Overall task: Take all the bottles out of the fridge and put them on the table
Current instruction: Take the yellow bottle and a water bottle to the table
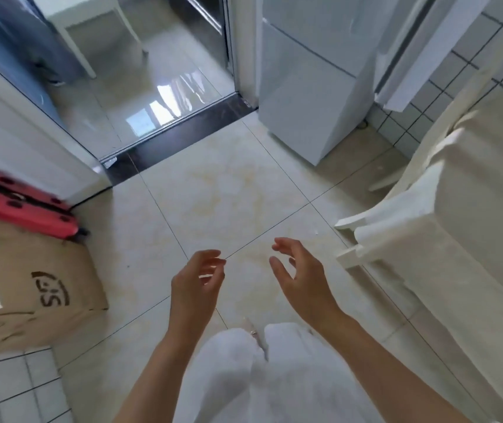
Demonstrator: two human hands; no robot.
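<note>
Hanging over the floor (226,190), both hands hold nothing. The left hand (197,282) has loosely curled fingers, palm turned inward; the right hand (300,276) faces it, fingers relaxed and spread, thumb apart from the rest. A gap of bare tile shows between them, and neither touches anything.

Well ahead of the right hand and a little to its right stands the fridge (311,87), white, both doors closed, so no bottles can be seen. Just right of the right hand is the table (473,209), draped in a cream cloth, with a white chair (378,227) tucked against its near edge.

Left of the left hand sits a cardboard box (37,288) with dark printed letters, and a red case (21,206) lies beyond it against a white wall. Ahead of the left hand, a dark threshold (180,138) leads to a glossy floor in the next room. Below the hands are white trousers (262,377).
</note>
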